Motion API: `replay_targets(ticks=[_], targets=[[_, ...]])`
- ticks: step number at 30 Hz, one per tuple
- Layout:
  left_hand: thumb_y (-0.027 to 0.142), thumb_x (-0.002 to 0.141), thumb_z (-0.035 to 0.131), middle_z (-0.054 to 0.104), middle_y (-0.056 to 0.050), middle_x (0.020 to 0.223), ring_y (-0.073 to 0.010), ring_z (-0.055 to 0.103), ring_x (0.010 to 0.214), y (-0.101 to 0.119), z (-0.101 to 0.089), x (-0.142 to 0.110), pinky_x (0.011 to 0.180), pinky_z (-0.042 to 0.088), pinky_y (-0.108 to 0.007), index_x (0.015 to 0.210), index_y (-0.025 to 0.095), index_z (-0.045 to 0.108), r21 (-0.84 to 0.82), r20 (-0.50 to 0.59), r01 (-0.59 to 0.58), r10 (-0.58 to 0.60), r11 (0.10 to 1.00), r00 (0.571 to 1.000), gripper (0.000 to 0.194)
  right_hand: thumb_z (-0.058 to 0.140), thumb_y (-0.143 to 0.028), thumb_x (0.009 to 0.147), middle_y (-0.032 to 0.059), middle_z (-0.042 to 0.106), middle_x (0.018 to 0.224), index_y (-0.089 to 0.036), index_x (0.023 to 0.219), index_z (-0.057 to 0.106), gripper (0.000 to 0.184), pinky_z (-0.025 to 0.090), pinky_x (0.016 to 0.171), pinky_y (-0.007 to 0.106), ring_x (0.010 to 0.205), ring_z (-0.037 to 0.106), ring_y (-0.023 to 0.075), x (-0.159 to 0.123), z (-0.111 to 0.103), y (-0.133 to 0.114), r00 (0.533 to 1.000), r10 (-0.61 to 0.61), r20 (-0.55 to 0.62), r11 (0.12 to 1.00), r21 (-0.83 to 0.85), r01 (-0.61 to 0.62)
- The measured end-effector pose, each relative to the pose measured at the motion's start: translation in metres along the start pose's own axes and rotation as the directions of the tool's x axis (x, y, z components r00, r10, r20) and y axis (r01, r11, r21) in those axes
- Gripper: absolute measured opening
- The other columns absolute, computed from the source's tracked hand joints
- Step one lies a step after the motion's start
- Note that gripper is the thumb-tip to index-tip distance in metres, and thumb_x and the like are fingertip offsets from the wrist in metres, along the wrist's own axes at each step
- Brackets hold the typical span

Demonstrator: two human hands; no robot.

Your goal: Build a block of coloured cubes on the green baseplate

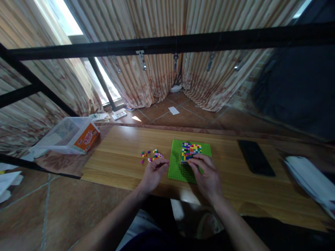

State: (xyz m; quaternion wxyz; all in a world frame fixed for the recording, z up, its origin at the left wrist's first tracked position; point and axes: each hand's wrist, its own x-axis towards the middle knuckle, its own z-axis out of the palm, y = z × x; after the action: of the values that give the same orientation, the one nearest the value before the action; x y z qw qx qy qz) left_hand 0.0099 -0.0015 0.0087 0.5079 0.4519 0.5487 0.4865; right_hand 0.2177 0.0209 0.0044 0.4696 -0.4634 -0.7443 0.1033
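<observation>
A green studded baseplate point(176, 167) lies on the wooden table, bearing a block of many-coloured toy bricks point(190, 150). My right hand point(209, 176) reaches over the plate's near right part, its fingers closed at the block's near edge. A small orange brick point(188, 161) shows at its fingertips. My left hand point(154, 174) hovers by the plate's left edge, thumb and fingers drawn together; what they hold, if anything, is too small to make out. Just beyond it lie loose coloured bricks point(156, 155), partly hidden by the hand.
On the table's right lie a black phone-like slab point(255, 157) and a white bundle point(311, 176). A clear plastic bin point(69, 134) with an orange label stands to the left. A black metal bar point(162, 45) crosses before the curtains. Papers are on the tiled floor.
</observation>
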Motion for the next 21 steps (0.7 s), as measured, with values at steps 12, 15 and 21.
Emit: replay_targets(ticks=[12, 15, 21], targets=[[0.009, 0.092, 0.041, 0.069, -0.008, 0.099, -0.0181, 0.064, 0.093, -0.029, -0.004, 0.039, 0.086, 0.053, -0.034, 0.103, 0.017, 0.065, 0.639, 0.130, -0.437, 0.471, 0.633, 0.873, 0.028, 0.062, -0.033, 0.091, 0.0077, 0.063, 0.114, -0.027, 0.089, 0.077, 0.017, 0.049, 0.089, 0.044, 0.107, 0.056, 0.0251, 0.002, 0.013, 0.015, 1.000, 0.010, -0.024, 0.996, -0.092, -0.013], [0.009, 0.092, 0.041, 0.067, -0.009, 0.103, -0.0185, 0.063, 0.096, -0.029, -0.003, 0.039, 0.087, 0.054, -0.034, 0.107, 0.018, 0.063, 0.669, 0.157, -0.462, 0.497, 0.582, 0.853, 0.028, 0.063, -0.034, 0.090, 0.0073, 0.064, 0.113, -0.026, 0.088, 0.076, 0.016, 0.049, 0.089, 0.044, 0.105, 0.057, 0.0243, 0.003, 0.015, 0.017, 0.999, 0.025, -0.033, 0.998, -0.065, -0.027], [0.015, 0.094, 0.043, 0.067, -0.007, 0.105, -0.0185, 0.063, 0.101, -0.026, -0.008, 0.032, 0.093, 0.053, -0.036, 0.108, 0.019, 0.063, 0.681, 0.111, -0.453, 0.531, 0.576, 0.840, 0.025, 0.062, -0.032, 0.091, 0.0062, 0.066, 0.109, -0.025, 0.087, 0.075, 0.015, 0.048, 0.090, 0.042, 0.103, 0.059, 0.0225, 0.000, 0.016, 0.016, 0.998, -0.028, -0.051, 0.996, -0.088, 0.024]])
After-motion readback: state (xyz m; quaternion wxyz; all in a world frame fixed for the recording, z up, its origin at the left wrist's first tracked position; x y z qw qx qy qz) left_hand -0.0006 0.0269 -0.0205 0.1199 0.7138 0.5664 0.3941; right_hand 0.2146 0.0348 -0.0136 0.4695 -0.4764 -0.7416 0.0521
